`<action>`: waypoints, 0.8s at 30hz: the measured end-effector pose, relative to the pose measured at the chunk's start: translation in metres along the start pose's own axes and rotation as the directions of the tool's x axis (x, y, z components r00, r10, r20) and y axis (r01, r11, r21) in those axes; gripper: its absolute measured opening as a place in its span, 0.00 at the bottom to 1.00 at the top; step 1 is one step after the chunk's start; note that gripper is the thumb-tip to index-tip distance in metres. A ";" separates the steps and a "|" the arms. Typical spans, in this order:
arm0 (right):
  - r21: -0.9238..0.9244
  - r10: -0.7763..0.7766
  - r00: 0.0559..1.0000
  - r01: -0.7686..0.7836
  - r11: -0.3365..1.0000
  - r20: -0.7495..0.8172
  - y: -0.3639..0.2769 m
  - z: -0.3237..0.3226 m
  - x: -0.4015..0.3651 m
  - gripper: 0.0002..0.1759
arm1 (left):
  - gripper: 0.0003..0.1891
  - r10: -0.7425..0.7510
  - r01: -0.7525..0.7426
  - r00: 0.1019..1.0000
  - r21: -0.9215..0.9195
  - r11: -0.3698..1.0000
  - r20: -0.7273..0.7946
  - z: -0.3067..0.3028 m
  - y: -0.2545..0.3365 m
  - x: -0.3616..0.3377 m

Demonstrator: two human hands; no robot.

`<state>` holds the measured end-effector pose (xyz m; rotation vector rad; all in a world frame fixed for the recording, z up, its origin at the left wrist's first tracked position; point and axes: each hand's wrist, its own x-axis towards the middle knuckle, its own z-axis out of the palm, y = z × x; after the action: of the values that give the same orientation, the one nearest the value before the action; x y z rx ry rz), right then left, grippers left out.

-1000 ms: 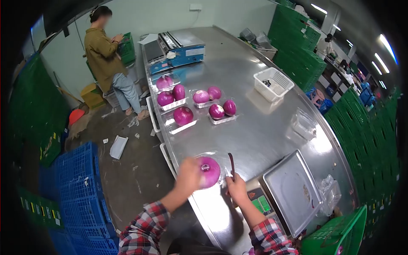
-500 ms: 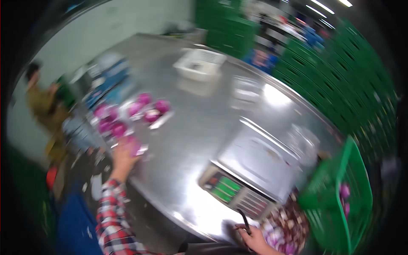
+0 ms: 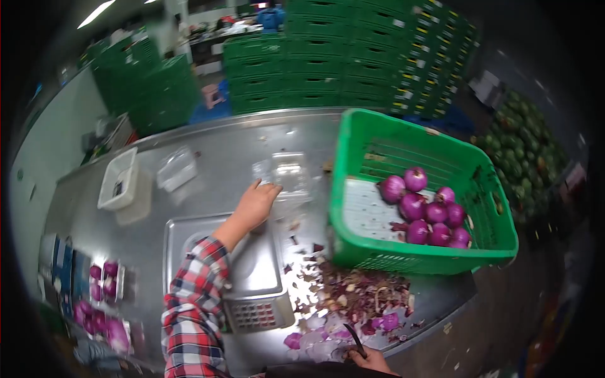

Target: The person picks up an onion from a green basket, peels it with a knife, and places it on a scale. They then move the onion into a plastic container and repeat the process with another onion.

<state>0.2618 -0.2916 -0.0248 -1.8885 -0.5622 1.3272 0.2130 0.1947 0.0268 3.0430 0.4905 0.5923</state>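
My left hand [image 3: 257, 203] reaches over the far edge of the metal scale [image 3: 255, 264], beside clear plastic trays [image 3: 291, 174]; its fingers are apart and hold nothing. Near the table's front edge, my right hand [image 3: 372, 360] grips a small dark curved knife [image 3: 356, 341]. Onion peels and scraps [image 3: 353, 293] lie beside it. The green crate [image 3: 422, 258] on the right holds several purple onions [image 3: 413, 206]. Trays of purple onions [image 3: 109, 280] stand at the left.
A white basket [image 3: 120, 181] and another clear tray [image 3: 177, 169] rest on the metal table [image 3: 214, 148]. Stacked green crates [image 3: 315, 66] stand behind it. A pile of green produce [image 3: 526, 148] is at the far right.
The view has turned right, showing the green crate and its onions more fully. My left hand has moved from the packed onions to the clear trays. My right hand still holds the knife.
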 end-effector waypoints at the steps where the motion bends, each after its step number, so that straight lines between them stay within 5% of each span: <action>1: 0.045 0.007 1.000 -0.006 0.999 -0.020 0.007 -0.005 -0.003 0.15 | 0.18 -0.063 0.064 0.997 -0.010 0.998 0.038 0.033 -0.001 0.023; 3: 0.108 0.058 0.998 -0.054 0.993 -0.032 0.017 -0.015 -0.011 0.17 | 0.15 -0.167 0.173 0.978 -0.033 0.984 0.127 0.096 -0.010 0.052; 5: 0.071 0.068 0.995 -0.063 0.995 -0.069 0.033 -0.023 -0.013 0.18 | 0.13 -0.266 0.330 0.841 -0.056 0.942 0.471 0.128 -0.027 0.065; 6: 0.045 0.077 0.994 -0.074 0.996 -0.077 0.040 -0.029 -0.015 0.19 | 0.13 -0.207 0.250 0.844 -0.023 0.968 0.495 0.112 -0.021 0.071; 7: 0.018 0.011 0.998 -0.010 1.000 -0.064 0.034 -0.035 -0.016 0.21 | 0.14 -0.127 0.198 0.897 -0.129 0.972 0.424 0.125 -0.036 0.065; 10: 0.148 0.110 0.994 -0.105 0.983 -0.028 0.036 -0.048 -0.009 0.18 | 0.15 -0.224 0.365 0.903 -0.381 0.850 0.367 0.092 -0.017 0.062; 14: 0.156 -0.143 0.989 0.137 0.978 0.030 0.074 -0.053 0.013 0.19 | 0.14 -0.224 0.310 0.934 -0.319 0.896 0.277 0.088 -0.026 0.055; 15: 0.192 0.012 0.999 -0.021 0.981 0.052 0.059 -0.058 0.009 0.19 | 0.14 -0.222 0.297 0.940 -0.301 0.906 0.259 0.088 -0.029 0.054; 18: 0.061 0.006 1.000 -0.007 0.998 0.025 0.050 -0.070 0.015 0.20 | 0.13 -0.222 0.269 0.955 -0.258 0.928 0.197 0.086 -0.039 0.049; 24: 0.121 0.153 0.981 -0.167 0.979 0.117 0.029 -0.089 0.030 0.24 | 0.13 -0.182 0.190 0.982 -0.187 0.964 0.057 0.084 -0.057 0.048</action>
<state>0.3533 -0.3170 -0.0495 -1.7942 -0.3726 1.5384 0.2684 0.2684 -0.0370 2.7816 0.6669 0.5357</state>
